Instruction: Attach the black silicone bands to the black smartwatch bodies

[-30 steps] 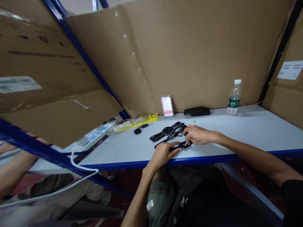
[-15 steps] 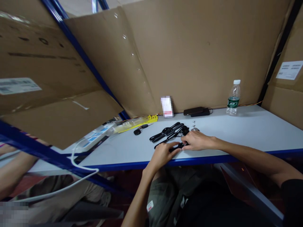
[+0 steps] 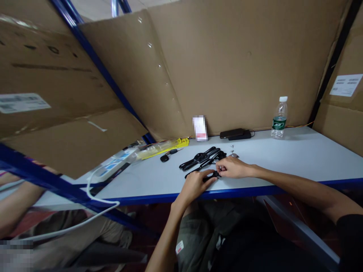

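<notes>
Open counter [image 3: 297,155]: bare right of hands up to water bottle [image 3: 279,118].
Obstacles: black parts [image 3: 200,158] ahead; cardboard wall [image 3: 227,68] behind.

A long white table [image 3: 297,155] with a blue front edge carries everything. A water bottle [image 3: 279,118], a dark flat phone [image 3: 235,133] and a small white box [image 3: 200,127] stand near the back, and a yellow pack [image 3: 164,146] and a black car key [image 3: 168,155] lie to the left. A bunch of black parts [image 3: 202,159] and some tiny screws [image 3: 232,148] lie in the middle.
</notes>
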The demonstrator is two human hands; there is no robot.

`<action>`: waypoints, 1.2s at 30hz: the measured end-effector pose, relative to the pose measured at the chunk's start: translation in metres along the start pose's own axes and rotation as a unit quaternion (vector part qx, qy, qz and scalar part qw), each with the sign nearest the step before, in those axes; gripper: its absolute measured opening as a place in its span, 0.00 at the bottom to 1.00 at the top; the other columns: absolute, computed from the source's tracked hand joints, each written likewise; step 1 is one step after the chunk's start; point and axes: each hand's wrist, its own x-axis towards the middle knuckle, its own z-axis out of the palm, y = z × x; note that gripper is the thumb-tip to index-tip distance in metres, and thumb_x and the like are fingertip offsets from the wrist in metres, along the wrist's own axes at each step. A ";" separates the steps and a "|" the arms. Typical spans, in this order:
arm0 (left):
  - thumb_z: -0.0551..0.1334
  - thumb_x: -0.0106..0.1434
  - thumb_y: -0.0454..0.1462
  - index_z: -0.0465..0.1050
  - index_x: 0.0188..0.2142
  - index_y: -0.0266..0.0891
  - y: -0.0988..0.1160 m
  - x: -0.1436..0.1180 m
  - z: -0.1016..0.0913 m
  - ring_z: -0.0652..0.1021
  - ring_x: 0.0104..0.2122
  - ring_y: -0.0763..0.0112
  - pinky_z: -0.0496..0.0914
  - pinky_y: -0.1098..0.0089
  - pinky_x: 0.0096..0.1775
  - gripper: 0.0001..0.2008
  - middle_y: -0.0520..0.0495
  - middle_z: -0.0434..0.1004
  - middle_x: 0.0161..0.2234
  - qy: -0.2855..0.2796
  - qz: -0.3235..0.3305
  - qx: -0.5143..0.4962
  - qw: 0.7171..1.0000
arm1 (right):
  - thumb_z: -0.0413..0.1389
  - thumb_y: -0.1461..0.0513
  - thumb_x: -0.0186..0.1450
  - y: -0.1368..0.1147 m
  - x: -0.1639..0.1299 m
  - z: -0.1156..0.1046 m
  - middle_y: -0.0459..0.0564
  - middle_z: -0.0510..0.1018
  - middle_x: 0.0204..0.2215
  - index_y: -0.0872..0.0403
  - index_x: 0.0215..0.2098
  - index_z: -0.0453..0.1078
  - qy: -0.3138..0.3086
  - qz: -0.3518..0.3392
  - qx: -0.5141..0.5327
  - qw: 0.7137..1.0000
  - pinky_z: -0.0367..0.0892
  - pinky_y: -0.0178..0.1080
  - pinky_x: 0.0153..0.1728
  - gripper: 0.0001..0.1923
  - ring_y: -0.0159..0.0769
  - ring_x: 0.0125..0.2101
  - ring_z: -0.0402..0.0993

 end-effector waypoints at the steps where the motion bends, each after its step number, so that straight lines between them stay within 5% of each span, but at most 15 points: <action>1: 0.61 0.69 0.48 0.79 0.54 0.45 0.000 0.000 0.000 0.82 0.33 0.61 0.65 0.70 0.35 0.18 0.45 0.85 0.33 -0.001 -0.002 -0.002 1.000 | 0.59 0.64 0.63 0.000 0.000 0.001 0.46 0.77 0.27 0.54 0.41 0.75 0.010 0.015 -0.010 1.000 0.52 0.35 0.29 0.09 0.34 0.29 0.69; 18: 0.61 0.69 0.47 0.79 0.53 0.45 0.002 0.000 0.000 0.83 0.36 0.59 0.67 0.70 0.36 0.18 0.44 0.85 0.35 0.000 -0.008 0.008 1.000 | 0.58 0.68 0.60 0.001 0.003 -0.001 0.44 0.75 0.26 0.54 0.31 0.76 -0.006 -0.002 0.065 0.998 0.55 0.34 0.30 0.05 0.31 0.29 0.69; 24: 0.61 0.69 0.47 0.79 0.54 0.45 0.002 0.000 0.000 0.82 0.35 0.60 0.67 0.70 0.36 0.18 0.45 0.85 0.33 0.003 -0.011 0.005 1.000 | 0.59 0.63 0.63 0.003 0.001 0.002 0.47 0.76 0.27 0.56 0.41 0.74 0.006 0.034 0.012 0.999 0.53 0.35 0.29 0.08 0.34 0.28 0.67; 29: 0.60 0.69 0.47 0.79 0.52 0.46 0.001 0.000 -0.001 0.81 0.33 0.61 0.65 0.71 0.35 0.17 0.46 0.84 0.32 0.006 0.001 0.006 1.000 | 0.56 0.69 0.64 -0.001 -0.001 -0.002 0.45 0.75 0.27 0.55 0.36 0.75 -0.026 -0.019 0.020 0.999 0.53 0.35 0.31 0.06 0.31 0.27 0.66; 36: 0.60 0.69 0.47 0.79 0.52 0.45 0.003 0.000 -0.001 0.81 0.33 0.62 0.65 0.71 0.34 0.17 0.46 0.84 0.33 0.001 -0.007 0.013 1.000 | 0.59 0.66 0.61 -0.003 0.002 0.002 0.44 0.74 0.25 0.54 0.32 0.75 0.000 0.014 0.064 0.998 0.56 0.35 0.33 0.03 0.32 0.29 0.68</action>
